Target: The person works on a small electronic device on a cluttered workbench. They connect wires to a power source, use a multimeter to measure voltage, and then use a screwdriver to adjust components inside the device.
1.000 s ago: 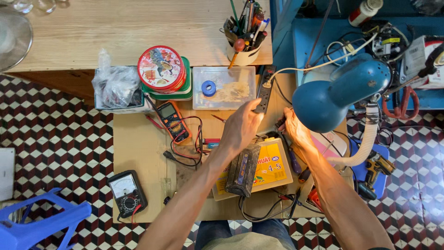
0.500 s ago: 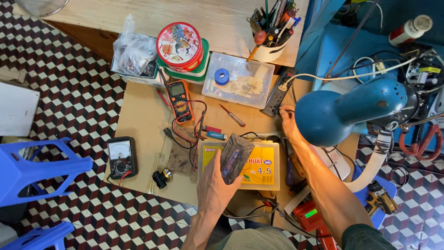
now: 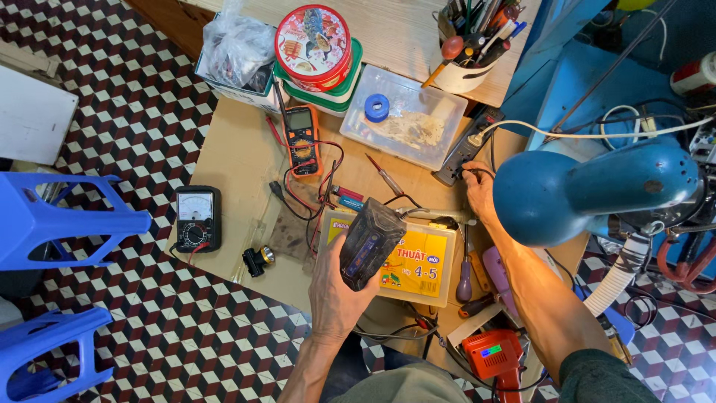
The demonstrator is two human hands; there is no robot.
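Observation:
My left hand (image 3: 337, 287) grips a dark, chunky plastic device (image 3: 370, 242) and holds it over a yellow box (image 3: 418, 265) on the small wooden table (image 3: 239, 160). My right hand (image 3: 479, 192) reaches to the far right of the table and touches a black cable plug at the end of a black power strip (image 3: 468, 146). Whether its fingers pinch the plug is hard to tell. A blue desk lamp (image 3: 589, 190) hangs just right of that hand and shines on my forearm.
An orange multimeter (image 3: 303, 139) with red and black leads, a black analogue meter (image 3: 196, 218), a small headlamp (image 3: 257, 260), screwdrivers (image 3: 465, 276), a clear tray (image 3: 403, 125) with blue tape, a round tin (image 3: 313, 43), a tool cup (image 3: 468, 41), blue stools (image 3: 52, 224), an orange tool (image 3: 496, 358).
The view has shifted left and lower. My left hand has brought the dark device down over the yellow box. My right hand has stayed by the power strip.

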